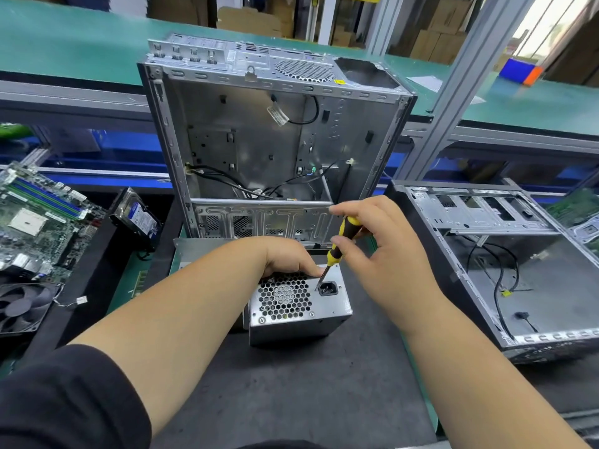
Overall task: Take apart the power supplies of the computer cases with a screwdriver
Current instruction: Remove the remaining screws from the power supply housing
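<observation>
My dark sleeve (61, 403) fills the lower left corner, nearest to view, and my bare left forearm reaches from it diagonally up toward the middle of the bench. My left hand (285, 257) lies on the far top edge of the power supply (298, 306), fingers curled over the back edge out of sight, thumb lying along the top near the socket. My right forearm comes in from the lower right. My right hand (379, 251) is raised above the unit, wrist bent, thumb and fingers pinching the yellow and black handle of the screwdriver (337, 247). The tool tilts, its tip down beside the black power socket (328, 289) on the unit's face.

The power supply is a grey metal box with a honeycomb grille, on a dark mat (291, 384) in front of me. Just behind it stands an open computer case (275, 140), upright, with loose black cables inside. A second open case (505, 264) lies on its side to the right. To the left are a green motherboard (39, 218), a hard drive (136, 218) and a black fan (22, 306).
</observation>
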Demonstrator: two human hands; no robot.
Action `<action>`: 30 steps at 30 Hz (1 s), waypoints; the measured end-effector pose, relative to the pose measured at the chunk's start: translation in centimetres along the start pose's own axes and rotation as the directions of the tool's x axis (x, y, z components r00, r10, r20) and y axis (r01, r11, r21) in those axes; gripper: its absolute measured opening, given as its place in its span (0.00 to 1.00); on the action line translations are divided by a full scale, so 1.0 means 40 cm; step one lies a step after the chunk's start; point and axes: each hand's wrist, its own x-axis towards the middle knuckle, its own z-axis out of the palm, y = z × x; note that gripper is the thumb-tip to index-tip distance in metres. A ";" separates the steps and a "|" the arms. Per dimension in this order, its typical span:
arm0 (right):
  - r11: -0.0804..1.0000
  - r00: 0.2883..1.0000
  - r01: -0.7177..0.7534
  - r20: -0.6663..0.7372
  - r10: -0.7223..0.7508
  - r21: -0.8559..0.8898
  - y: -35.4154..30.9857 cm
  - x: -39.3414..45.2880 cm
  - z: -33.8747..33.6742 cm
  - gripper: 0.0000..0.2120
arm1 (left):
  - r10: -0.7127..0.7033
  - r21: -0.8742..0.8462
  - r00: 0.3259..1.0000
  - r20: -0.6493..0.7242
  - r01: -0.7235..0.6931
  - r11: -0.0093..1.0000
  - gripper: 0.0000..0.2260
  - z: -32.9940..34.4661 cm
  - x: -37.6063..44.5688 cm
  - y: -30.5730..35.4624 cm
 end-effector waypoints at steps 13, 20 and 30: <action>0.998 0.999 -0.040 -0.001 0.040 0.048 -0.006 0.009 0.004 0.14 | 0.009 -0.012 0.999 0.033 -0.008 1.000 0.19 -0.006 0.004 -0.010; 0.988 0.993 -0.118 0.041 0.115 0.097 -0.009 0.002 0.005 0.20 | 0.010 -0.048 0.998 0.058 -0.008 0.999 0.17 -0.010 0.003 -0.012; 0.990 0.991 -0.129 0.030 0.127 0.062 -0.025 -0.004 0.000 0.13 | 0.055 0.051 0.998 0.012 -0.055 0.997 0.13 -0.012 0.021 -0.019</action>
